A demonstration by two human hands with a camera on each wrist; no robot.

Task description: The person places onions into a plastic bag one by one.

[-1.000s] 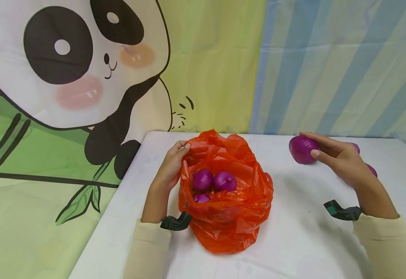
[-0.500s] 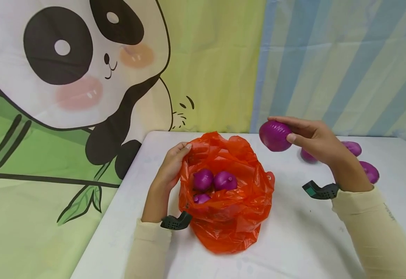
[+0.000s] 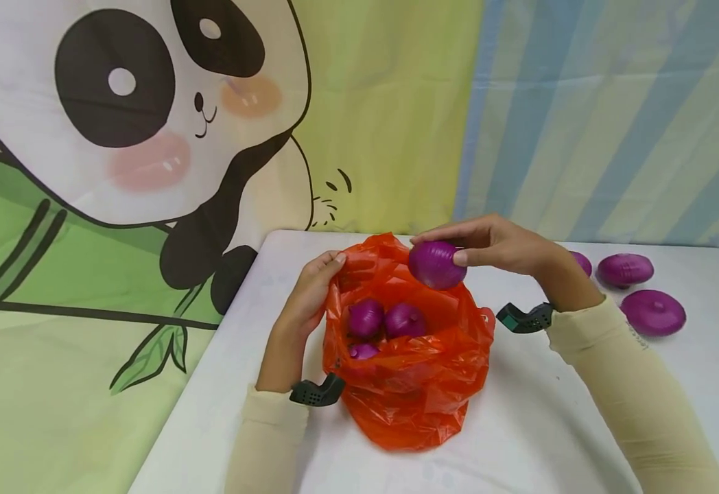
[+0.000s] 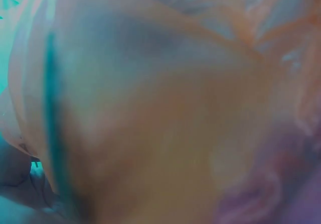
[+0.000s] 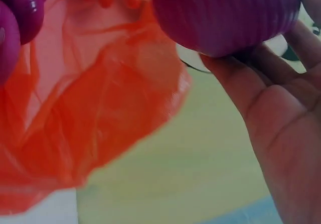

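Observation:
A red plastic bag stands with its mouth spread, and several purple onions lie inside. My left hand pinches the bag's left rim between thumb and fingers. Over the far right part of the mouth, my right hand holds another purple onion between thumb and fingers. The right wrist view shows this held onion at the fingertips, beside the bag's rim. Blurred bag film fills most of the left wrist view.
On the white table, more onions lie at the right: one flattened onion, one behind it, and one partly hidden by the right wrist. A panda-print curtain hangs behind the table.
My right hand has carried the held onion leftward from the table's right side to over the bag's mouth. The left hand keeps its grip on the rim.

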